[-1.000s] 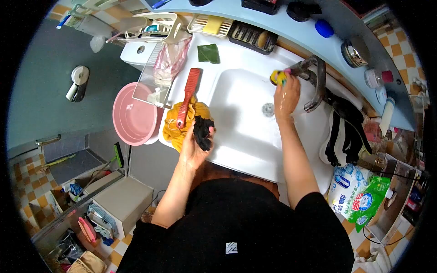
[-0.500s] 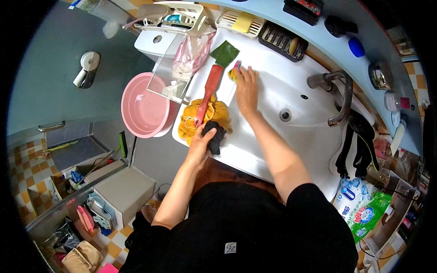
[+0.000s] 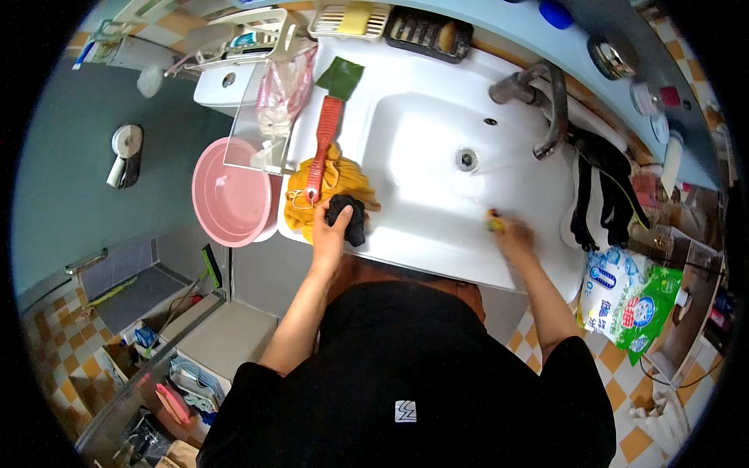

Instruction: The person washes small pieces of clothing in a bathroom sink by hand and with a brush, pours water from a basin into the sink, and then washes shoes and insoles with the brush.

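My left hand (image 3: 331,236) is closed on a bunched black cloth (image 3: 348,221) at the sink's front left. Beneath and beside it lies a mustard-yellow cloth (image 3: 343,179), with a red brush (image 3: 324,132) resting on top. My right hand (image 3: 515,240), blurred by motion, is closed on a small yellow sponge (image 3: 495,221) over the front right of the white sink (image 3: 413,226). A green pad (image 3: 341,77) lies just beyond the brush's far end and touches it.
A dark faucet (image 3: 552,113) curves over the back right of the sink. Black-and-white gloves (image 3: 605,187) hang at the right, above detergent bags (image 3: 644,312). A pink basin (image 3: 234,195) stands left. Soap trays (image 3: 427,33) line the back edge.
My right hand has swept with the sponge from near the faucet to the sink's left side, then across to its front right. My left hand still holds the black cloth. The view has shifted.
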{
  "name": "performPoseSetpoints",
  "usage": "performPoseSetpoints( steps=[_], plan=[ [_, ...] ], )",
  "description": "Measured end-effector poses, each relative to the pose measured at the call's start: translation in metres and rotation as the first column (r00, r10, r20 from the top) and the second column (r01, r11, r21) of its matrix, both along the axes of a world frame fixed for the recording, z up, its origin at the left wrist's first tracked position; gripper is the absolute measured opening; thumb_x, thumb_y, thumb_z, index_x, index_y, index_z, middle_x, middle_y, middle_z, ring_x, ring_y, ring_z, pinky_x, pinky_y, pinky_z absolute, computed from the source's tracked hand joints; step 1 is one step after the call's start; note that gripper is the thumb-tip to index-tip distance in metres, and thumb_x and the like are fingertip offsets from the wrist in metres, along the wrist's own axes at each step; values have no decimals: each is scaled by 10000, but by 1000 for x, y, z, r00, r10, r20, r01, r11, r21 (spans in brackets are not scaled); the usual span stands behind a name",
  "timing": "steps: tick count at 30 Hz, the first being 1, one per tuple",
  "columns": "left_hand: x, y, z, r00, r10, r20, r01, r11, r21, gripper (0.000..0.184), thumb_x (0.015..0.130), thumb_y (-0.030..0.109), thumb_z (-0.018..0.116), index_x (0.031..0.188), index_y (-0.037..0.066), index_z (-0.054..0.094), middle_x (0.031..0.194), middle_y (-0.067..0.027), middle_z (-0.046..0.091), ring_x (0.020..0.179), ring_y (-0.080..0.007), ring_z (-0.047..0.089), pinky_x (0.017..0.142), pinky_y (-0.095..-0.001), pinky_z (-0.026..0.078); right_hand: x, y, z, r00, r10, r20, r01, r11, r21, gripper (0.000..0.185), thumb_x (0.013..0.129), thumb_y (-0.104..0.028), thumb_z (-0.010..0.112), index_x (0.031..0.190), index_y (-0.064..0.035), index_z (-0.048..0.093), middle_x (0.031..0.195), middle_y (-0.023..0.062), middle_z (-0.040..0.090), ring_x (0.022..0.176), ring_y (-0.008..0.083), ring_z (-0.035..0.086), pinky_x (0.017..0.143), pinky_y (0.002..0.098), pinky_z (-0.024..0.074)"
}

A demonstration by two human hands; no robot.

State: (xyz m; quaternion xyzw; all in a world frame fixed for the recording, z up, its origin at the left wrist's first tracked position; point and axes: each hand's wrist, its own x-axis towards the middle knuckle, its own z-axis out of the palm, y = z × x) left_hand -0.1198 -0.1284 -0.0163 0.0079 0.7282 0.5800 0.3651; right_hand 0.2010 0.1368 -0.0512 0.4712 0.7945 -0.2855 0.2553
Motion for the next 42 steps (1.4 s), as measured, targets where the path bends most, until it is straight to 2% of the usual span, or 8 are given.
performPoseSetpoints(
  steps=[5, 9, 15, 21, 27, 34, 41, 42],
  plan=[
    [4, 45, 75, 953, -128, -275, 135, 991, 5, 435, 917, 175, 721, 1271, 6, 533, 1091, -90, 633, 966, -177, 624, 867, -298, 508, -35, -38, 63, 880, -384, -280, 337, 919, -203, 277, 988, -228, 565, 1202, -97, 682, 1151, 111, 687, 1035, 244, 651, 932, 371, 503],
    [-33, 102, 72, 635, -318, -704, 254, 946, -199, 461, 863, 57, 645, 1299, -7, 509, 1188, -226, 551, 1112, -342, 567, 997, -409, 437, -84, -110, 57, 697, 83, -712, -167, 985, -49, 281, 856, -29, 663, 1116, -126, 701, 1279, 135, 630, 1233, 352, 568, 1061, 442, 463],
    [-112, 149, 32, -111, -530, -840, 248, 804, -540, 500, 747, 23, 638, 1240, 89, 592, 1197, -172, 563, 1106, -378, 529, 958, -477, 443, 48, -98, 65, 765, -21, -644, 119, 987, 109, 292, 760, 69, 587, 966, -102, 701, 1393, 55, 578, 1346, 332, 492, 1169, 484, 362],
    [-111, 136, 33, -159, -663, -732, 198, 705, -681, 537, 776, 122, 711, 1292, 246, 628, 1323, -112, 558, 1201, -338, 520, 1010, -497, 408, 154, -76, 71, 934, 88, -347, 137, 807, 574, 232, 698, 45, 642, 910, -18, 712, 1336, 197, 608, 1328, 403, 501, 1122, 495, 383],
    [-88, 125, 51, -198, -669, -717, 201, 688, -697, 499, 821, 147, 705, 1306, 250, 646, 1449, -129, 493, 1365, -330, 426, 1160, -539, 277, 27, -64, 19, 862, 68, -502, -33, 996, 79, 371, 976, -206, 565, 1328, -109, 624, 1449, 237, 477, 1325, 453, 459, 1105, 513, 382],
    [-92, 124, 32, -347, -780, -521, 86, 527, -845, 385, 901, 222, 622, 1283, 227, 666, 1511, -74, 448, 1414, -298, 381, 1163, -559, 274, -132, 14, -80, 742, 588, -321, -338, 742, 579, 486, 891, -87, 569, 1353, -229, 617, 1411, 129, 503, 1372, 338, 400, 1093, 493, 379],
    [-89, 137, 30, -391, -718, -576, 135, 575, -807, 367, 916, 216, 626, 1279, 254, 668, 1496, -118, 457, 1418, -326, 381, 1186, -559, 255, -36, 45, -76, 983, -53, -174, 147, 795, 589, 396, 883, -150, 670, 1272, -168, 604, 1147, 129, 592, 1116, 324, 566, 926, 461, 462],
    [-87, 135, 27, -390, -708, -589, 142, 586, -798, 362, 916, 212, 628, 1274, 254, 671, 1496, -115, 457, 1420, -326, 381, 1188, -557, 254, -22, 40, -80, 957, -165, -238, 247, 894, 373, 422, 863, -148, 689, 1274, -154, 596, 1151, 139, 597, 1133, 325, 564, 937, 456, 463]
  ],
)
